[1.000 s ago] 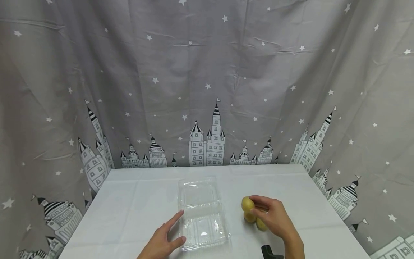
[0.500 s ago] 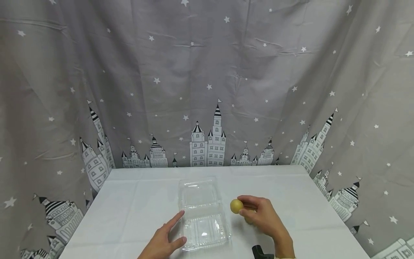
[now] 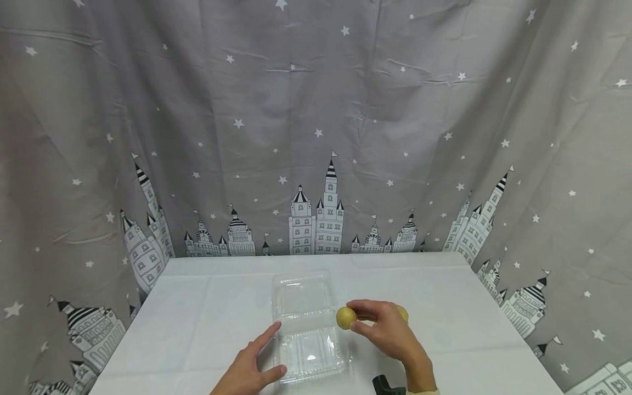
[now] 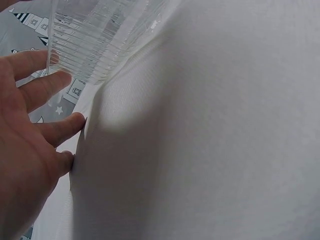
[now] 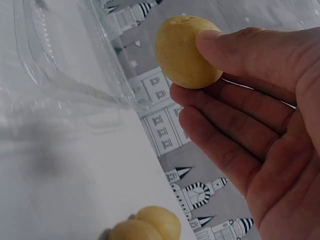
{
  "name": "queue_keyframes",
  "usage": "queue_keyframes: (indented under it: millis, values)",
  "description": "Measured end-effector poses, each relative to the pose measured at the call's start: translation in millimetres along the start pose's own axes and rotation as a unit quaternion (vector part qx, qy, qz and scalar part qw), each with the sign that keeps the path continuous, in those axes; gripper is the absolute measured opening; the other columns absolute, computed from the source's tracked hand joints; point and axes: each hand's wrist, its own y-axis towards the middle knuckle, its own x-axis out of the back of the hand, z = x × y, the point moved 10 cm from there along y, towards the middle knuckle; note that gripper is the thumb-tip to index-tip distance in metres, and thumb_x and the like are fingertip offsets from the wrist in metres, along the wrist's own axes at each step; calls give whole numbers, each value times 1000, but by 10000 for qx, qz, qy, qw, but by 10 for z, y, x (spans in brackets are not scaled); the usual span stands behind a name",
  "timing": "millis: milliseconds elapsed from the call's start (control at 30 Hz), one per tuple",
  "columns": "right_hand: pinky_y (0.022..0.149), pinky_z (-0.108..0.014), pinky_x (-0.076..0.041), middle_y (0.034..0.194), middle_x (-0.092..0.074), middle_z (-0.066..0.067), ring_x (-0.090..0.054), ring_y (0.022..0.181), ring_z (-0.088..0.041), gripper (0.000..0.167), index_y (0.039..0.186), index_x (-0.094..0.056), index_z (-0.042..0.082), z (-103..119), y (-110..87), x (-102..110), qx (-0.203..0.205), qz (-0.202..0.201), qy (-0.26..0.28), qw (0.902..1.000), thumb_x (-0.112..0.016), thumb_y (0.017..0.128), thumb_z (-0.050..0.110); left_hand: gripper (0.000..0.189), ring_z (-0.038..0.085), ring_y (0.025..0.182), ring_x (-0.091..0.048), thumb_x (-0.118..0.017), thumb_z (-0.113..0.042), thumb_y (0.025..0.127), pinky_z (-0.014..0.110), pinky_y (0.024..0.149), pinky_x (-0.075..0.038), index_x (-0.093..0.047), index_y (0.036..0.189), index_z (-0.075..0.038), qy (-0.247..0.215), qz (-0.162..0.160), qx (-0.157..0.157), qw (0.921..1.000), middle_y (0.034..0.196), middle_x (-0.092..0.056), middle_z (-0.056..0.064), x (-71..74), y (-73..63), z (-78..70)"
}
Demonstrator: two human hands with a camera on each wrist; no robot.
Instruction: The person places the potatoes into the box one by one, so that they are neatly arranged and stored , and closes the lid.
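Note:
My right hand (image 3: 387, 332) pinches a small yellow potato (image 3: 346, 318) between thumb and fingers. It holds the potato at the right edge of a clear plastic clamshell box (image 3: 310, 351), which lies opened flat on the table. In the right wrist view the thumb presses the near side of the held potato (image 5: 187, 52). My left hand (image 3: 249, 365), fingers spread, is at the box's left side. The left wrist view shows its fingertips along the ribbed wall of the box (image 4: 95, 45). More potatoes (image 5: 162, 220) lie lower in the right wrist view, mostly hidden behind my right hand in the head view.
A white cloth covers the table (image 3: 197, 307). Behind and around it hangs a grey curtain (image 3: 257, 109) printed with stars and castles. A black device (image 3: 387, 385) sits at my right wrist.
My right hand has carried the potato left, away from the other potatoes, to the box's right edge. My left hand has stayed in place beside the box.

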Motion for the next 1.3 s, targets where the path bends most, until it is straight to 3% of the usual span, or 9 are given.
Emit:
queue_keyframes:
  millis: [367, 600, 867, 1133, 1300]
  values:
    - [106, -34, -63, 127, -81, 3, -79, 115, -14, 35, 132, -78, 11, 134, 63, -324, 447, 529, 171, 9975, -81, 98, 17, 99, 65, 158, -28, -92, -32, 84, 91, 118, -20, -43, 170, -24, 9, -7, 135, 9999, 174, -41, 23, -17, -16, 26]
    - [106, -32, -62, 129, -81, 2, -78, 117, -12, 37, 134, -77, 10, 172, 101, -498, 471, 794, 72, 9957, -81, 98, 19, 102, 66, 159, -26, -92, -31, 84, 91, 119, -14, -40, 171, -21, 9, 168, -79, 9998, 175, -38, 24, -36, -30, -2]
    - [105, -32, -62, 130, -80, -1, -79, 116, -17, 37, 132, -79, 11, 183, 162, -711, 384, 1147, 397, 9919, -83, 96, 16, 104, 64, 160, -24, -93, -34, 84, 90, 120, -10, -39, 172, -25, 22, 258, 127, 9996, 176, -36, 22, -46, -6, 36]
    - [102, -25, -61, 126, -81, 0, -77, 111, -5, 36, 131, -79, 8, 182, 207, -923, 477, 1436, 353, 9878, -82, 95, 14, 103, 64, 159, -27, -92, -37, 86, 90, 117, -24, -37, 172, -24, 92, 326, -9, 9994, 176, -36, 24, -58, -3, 23]
    - [99, -22, -61, 122, -81, 6, -76, 108, 0, 35, 128, -80, 10, 221, 223, -1067, 494, 1599, 328, 9853, -83, 94, 11, 101, 65, 159, -26, -91, -40, 87, 90, 117, -25, -38, 172, -27, 130, 308, 11, 9994, 176, -35, 24, -55, -9, 35]
